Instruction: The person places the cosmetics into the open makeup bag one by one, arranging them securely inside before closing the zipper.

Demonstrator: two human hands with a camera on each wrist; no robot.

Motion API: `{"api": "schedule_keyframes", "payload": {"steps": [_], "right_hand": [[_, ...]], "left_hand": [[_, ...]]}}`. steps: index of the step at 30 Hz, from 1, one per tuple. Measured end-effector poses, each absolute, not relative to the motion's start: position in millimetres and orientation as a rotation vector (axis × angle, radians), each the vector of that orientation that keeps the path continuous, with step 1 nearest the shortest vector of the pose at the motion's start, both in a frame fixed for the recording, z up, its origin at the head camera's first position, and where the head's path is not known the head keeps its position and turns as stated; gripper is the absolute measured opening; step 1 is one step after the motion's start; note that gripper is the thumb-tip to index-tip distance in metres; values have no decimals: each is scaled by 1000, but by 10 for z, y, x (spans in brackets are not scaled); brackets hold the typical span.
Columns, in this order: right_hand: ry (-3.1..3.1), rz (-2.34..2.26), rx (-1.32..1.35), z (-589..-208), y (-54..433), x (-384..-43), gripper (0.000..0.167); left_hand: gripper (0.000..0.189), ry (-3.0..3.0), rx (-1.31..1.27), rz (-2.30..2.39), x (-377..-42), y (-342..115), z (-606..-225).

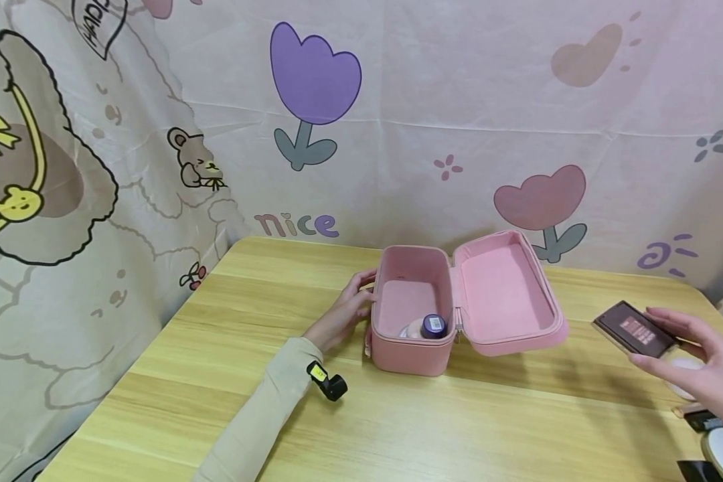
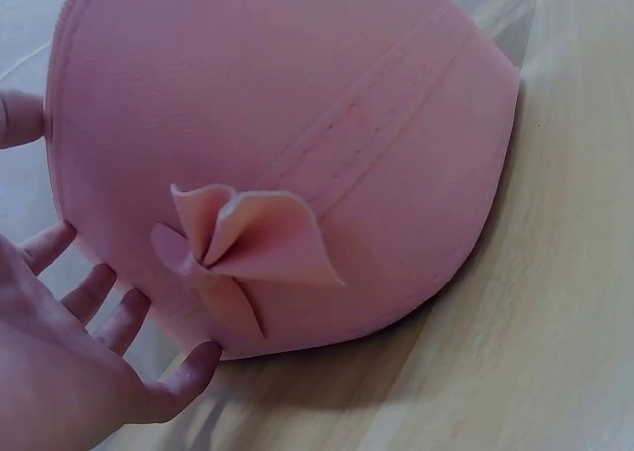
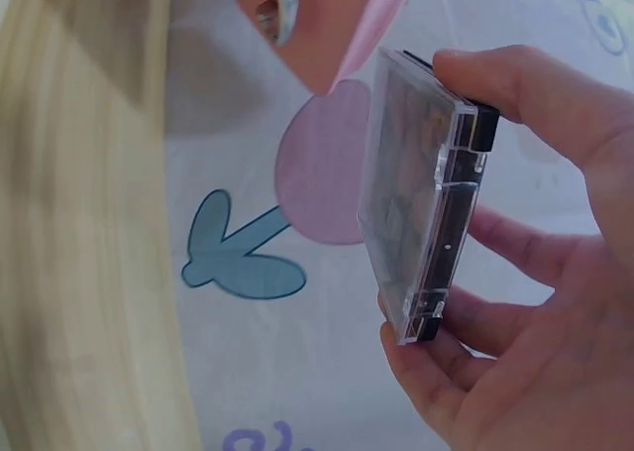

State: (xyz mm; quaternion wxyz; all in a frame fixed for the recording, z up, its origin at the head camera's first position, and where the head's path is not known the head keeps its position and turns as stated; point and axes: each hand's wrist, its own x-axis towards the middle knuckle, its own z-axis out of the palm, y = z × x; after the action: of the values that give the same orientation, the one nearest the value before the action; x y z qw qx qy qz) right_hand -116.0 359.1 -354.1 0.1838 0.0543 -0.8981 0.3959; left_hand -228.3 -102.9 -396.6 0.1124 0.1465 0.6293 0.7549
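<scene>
**Flat case (image 1: 629, 328) held aloft, pink box (image 1: 410, 359) standing open**

The right hand (image 1: 713, 365) pinches the case by its edges above the bench (image 1: 488, 428), right of the raised lid (image 1: 509, 294). The left hand (image 1: 345, 313) rests loosely spread fingers against the box. The step in hand looks like carrying the case; moving it inside would call for clearing the lid and avoiding the jar (image 1: 434, 326).

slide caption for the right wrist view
A right hand holds a flat rectangular black-and-clear plastic case against pale flower-printed fabric
</scene>
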Motion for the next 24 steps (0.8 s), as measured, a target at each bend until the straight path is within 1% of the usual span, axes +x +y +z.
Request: {"api": "schedule_keyframes", "payload": {"steps": [8, 16, 24], "right_hand": [[-2405, 1167, 195, -3403, 3507, -1124, 77], [-2318, 1280, 331, -3290, 3338, -1068, 81], [-2485, 1245, 239, -3338, 3346, -1019, 74]], "left_hand": [[67, 1845, 418, 2218, -2301, -1020, -3976], [68, 1852, 425, 2211, -2303, -1029, -3980], [67, 1859, 438, 2203, -2296, -1035, -3986]]}}
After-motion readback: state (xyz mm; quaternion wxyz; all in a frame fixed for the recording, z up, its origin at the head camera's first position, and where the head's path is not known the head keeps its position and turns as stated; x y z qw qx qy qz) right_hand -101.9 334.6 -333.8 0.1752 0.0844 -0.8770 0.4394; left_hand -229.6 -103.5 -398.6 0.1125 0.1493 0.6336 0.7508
